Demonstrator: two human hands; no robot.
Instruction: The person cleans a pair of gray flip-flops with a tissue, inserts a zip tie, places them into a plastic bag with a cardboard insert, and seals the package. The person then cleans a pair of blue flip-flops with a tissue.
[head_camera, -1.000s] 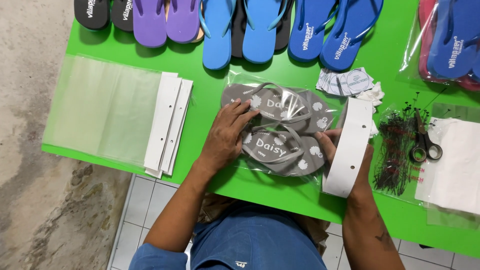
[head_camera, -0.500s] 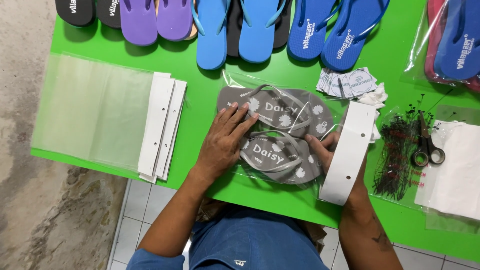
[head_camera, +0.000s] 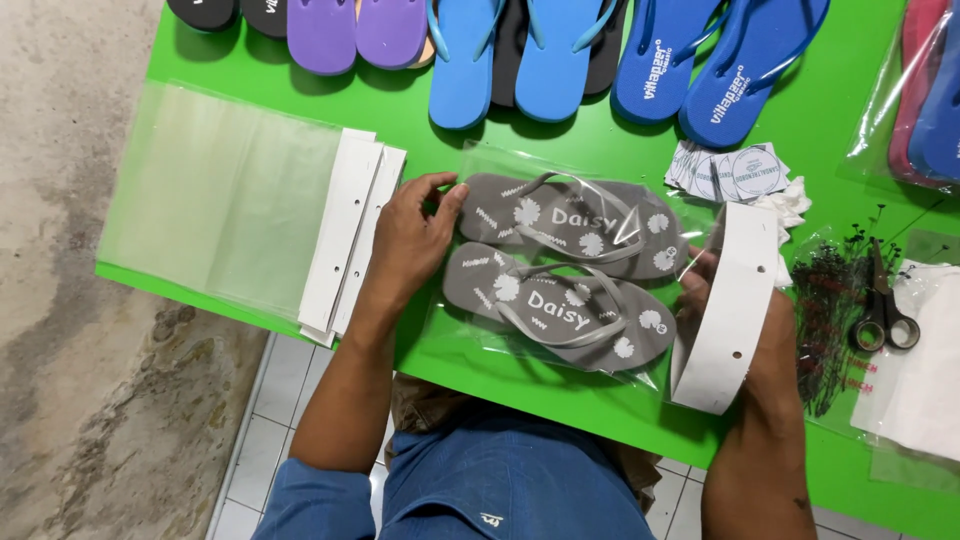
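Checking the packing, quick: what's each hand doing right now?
Left hand: fingers on the heel end of the bagged grey flip-flops.
Right hand: mostly hidden behind the white card strip; grip cannot be told.

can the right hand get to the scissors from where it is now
Probably yes. The scissors lie in the open on the green table, just to the right of the right hand, with nothing on top of them. But that hand is at the white card strip on the bagged grey flip-flops.
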